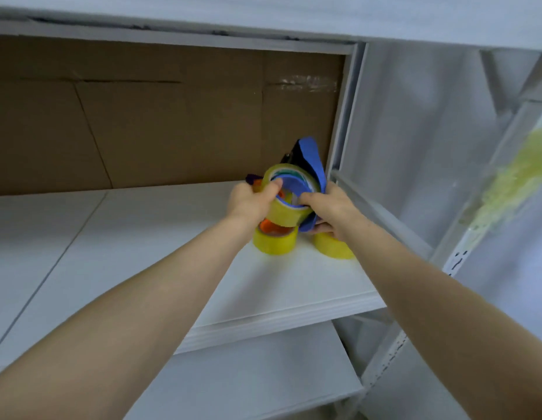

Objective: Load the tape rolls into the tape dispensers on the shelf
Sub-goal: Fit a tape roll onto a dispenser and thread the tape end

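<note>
Left hand (251, 204) grips a yellow tape roll (286, 215), thumb hooked over the rim into the core, and holds it raised above the white shelf board (294, 283) near the shelf's right rear corner. The roll is wide and translucent yellow, its open face turned toward the camera, with blue showing through the core. Right hand (328, 207) clasps the blue tape dispenser (310, 159) from the right side, fingers curled beneath it and one finger reaching the roll's inner edge. Roll and dispenser are pressed together, but blur hides whether the roll sits on the hub. Two more rolls lie flat on the board just below: a second yellow roll (274, 244) under the held one, with an orange part (271, 228) on top, and a third yellow roll (333, 248) under the right wrist. Brown cardboard panel (142, 116) backs the shelf.
</note>
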Tool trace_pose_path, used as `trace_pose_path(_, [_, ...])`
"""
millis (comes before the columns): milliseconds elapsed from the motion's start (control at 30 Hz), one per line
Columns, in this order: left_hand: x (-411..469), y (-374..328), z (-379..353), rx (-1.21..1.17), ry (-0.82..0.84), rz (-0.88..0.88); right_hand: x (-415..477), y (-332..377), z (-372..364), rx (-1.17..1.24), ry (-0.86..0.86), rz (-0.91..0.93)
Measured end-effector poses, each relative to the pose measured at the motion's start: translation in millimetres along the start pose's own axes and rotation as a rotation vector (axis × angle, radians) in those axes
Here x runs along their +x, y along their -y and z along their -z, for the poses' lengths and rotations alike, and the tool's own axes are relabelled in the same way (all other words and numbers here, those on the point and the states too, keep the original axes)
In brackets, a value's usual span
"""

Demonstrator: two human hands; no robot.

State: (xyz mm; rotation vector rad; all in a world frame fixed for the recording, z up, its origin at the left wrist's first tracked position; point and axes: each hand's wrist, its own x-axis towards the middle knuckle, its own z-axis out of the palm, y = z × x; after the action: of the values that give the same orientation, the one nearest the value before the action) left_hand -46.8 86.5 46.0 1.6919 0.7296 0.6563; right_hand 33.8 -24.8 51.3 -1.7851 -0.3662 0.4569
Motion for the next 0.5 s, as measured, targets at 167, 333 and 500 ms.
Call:
trace_pose_path(167, [27,-24,-12,-0.099,0.140,0.184,59,19,36,-0.180,-0.159,0.077])
trace_pose_path(333, [53,6,-13,0.146,-0.033,0.170,130,27,68,-0.408,-0.144,0.079])
trace_pose_path(500, [53,25,-13,0.202,-0.019,0.303,197,2,71,-0.562,-0.052,-0.028])
